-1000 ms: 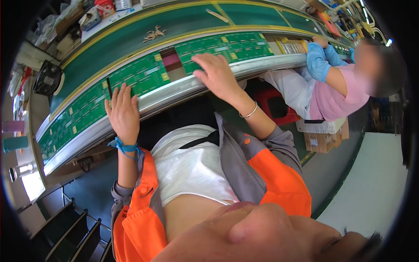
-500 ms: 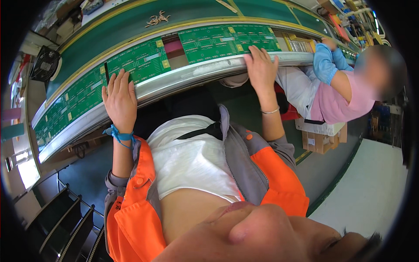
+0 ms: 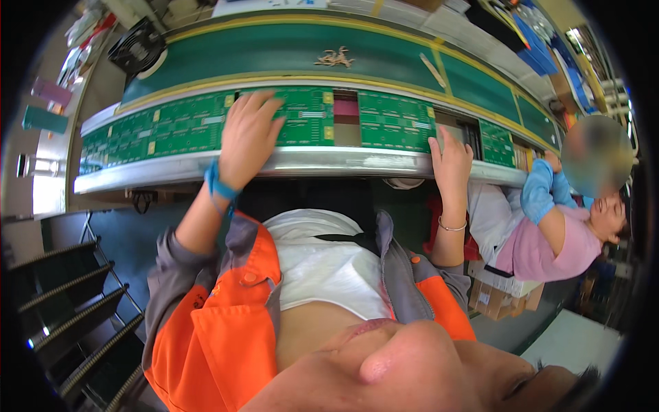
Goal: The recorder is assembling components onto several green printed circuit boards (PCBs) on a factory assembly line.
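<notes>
Resting both hands flat and open, we grip nothing: left hand (image 3: pixel 247 137) on a green circuit board (image 3: pixel 302 120), right hand (image 3: pixel 449 158) on the next board (image 3: pixel 395 123). Boards lie in a row along the conveyor rail (image 3: pixel 309 161); progress we judge indeterminate.

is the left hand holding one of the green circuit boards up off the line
No, the left hand lies flat, fingers spread, on green circuit boards resting in the rail.
</notes>
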Tool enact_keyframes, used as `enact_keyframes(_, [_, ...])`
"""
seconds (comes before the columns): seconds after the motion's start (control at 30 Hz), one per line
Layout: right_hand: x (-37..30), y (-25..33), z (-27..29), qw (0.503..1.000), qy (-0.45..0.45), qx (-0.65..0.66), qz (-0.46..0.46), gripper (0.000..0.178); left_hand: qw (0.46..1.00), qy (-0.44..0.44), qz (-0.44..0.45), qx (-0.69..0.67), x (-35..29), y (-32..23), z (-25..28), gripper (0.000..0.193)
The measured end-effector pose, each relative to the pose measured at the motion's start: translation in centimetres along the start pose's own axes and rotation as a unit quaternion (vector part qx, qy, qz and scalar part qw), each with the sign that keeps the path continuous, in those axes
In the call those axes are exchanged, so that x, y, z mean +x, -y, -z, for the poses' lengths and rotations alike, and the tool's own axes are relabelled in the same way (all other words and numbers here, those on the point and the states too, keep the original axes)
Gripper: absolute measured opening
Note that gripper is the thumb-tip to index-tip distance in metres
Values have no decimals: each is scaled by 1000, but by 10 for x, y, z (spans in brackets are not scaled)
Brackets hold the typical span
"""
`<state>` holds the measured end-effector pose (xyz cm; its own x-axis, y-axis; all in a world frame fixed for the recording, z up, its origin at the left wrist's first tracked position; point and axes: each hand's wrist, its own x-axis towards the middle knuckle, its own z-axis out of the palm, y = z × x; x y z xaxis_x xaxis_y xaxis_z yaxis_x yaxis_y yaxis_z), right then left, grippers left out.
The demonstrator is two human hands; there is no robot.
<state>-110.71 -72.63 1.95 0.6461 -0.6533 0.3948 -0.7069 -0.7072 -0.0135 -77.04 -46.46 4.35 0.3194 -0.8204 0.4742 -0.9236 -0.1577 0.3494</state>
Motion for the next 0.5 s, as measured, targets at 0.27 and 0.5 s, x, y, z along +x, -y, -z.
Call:
enact_keyframes(0.27, [57, 61, 18, 992, 95, 29, 82, 22, 995, 87, 29, 30, 141, 49, -78, 27])
enact_keyframes(0.5, [167, 116, -11, 929, 97, 193, 302, 28, 999, 34, -23, -5, 133, 50, -113, 15])
